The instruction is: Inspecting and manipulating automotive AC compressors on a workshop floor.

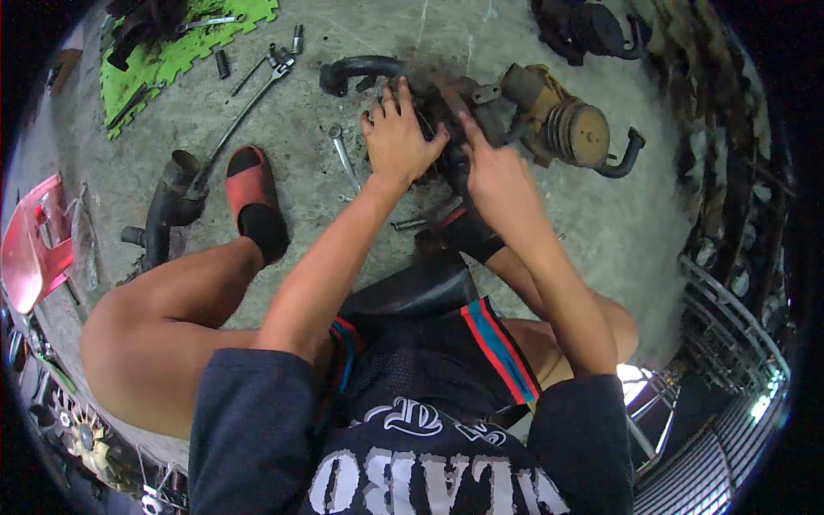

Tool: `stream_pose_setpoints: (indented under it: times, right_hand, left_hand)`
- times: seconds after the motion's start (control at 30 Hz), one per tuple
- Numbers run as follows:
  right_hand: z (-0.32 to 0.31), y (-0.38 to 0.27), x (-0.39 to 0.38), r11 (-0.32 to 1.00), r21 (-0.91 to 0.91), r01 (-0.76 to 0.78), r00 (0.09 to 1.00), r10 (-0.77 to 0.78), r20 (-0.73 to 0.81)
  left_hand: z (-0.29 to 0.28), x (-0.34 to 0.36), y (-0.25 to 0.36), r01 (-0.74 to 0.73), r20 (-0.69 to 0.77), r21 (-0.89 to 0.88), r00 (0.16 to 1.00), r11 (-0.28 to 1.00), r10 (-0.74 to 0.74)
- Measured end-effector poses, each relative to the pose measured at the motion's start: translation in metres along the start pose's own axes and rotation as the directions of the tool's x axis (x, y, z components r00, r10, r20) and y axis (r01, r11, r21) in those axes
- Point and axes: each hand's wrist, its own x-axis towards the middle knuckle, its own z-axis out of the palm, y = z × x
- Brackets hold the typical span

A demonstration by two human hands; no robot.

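A flat rust-brown blade is held in the right hand, the grip closed narrow and the index finger laid along the metal; its rear end is hidden. The blade's long axis is pointed toward eleven o'clock, over a dark greasy metal part ahead of the right hand. At ten o'clock from that grip, the left hand is spread wide against the part's left side. Farther out, a grooved pulley is seen at the right hand's two o'clock, a ring-ended wrench at the left's eight.
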Motion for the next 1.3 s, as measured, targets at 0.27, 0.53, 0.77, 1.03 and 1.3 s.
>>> stream_pose_setpoints:
  times: [0.27, 0.53, 0.77, 1.03, 1.3]
  right_hand:
    - [0.026, 0.034, -0.011, 0.989, -0.141, -0.042, 0.984, 0.065, 0.164]
    - [-0.035, 0.035, -0.049, 1.000, 0.024, 0.003, 0.972, -0.009, 0.234]
    - [-0.141, 0.038, 0.014, 0.994, -0.097, -0.049, 0.998, 0.052, 0.021]
    - [-0.064, 0.062, 0.161, 0.978, -0.200, 0.052, 0.844, 0.064, 0.532]
    - [-0.103, 0.113, 0.175, 0.996, 0.019, -0.092, 0.884, 0.073, 0.461]
  left_hand:
    - [0.000, 0.005, -0.007, 0.029, 0.072, -0.067, 0.997, 0.997, -0.024]
    - [-0.003, 0.004, 0.000, 0.051, 0.062, -0.091, 0.997, 0.995, -0.045]
    - [-0.002, -0.005, -0.003, -0.014, -0.038, -0.081, 0.999, 0.997, 0.011]
    - [0.003, -0.001, 0.002, 0.012, -0.007, -0.176, 1.000, 0.984, -0.013]
    - [0.005, 0.000, -0.001, 0.029, 0.029, -0.216, 0.999, 0.976, -0.023]
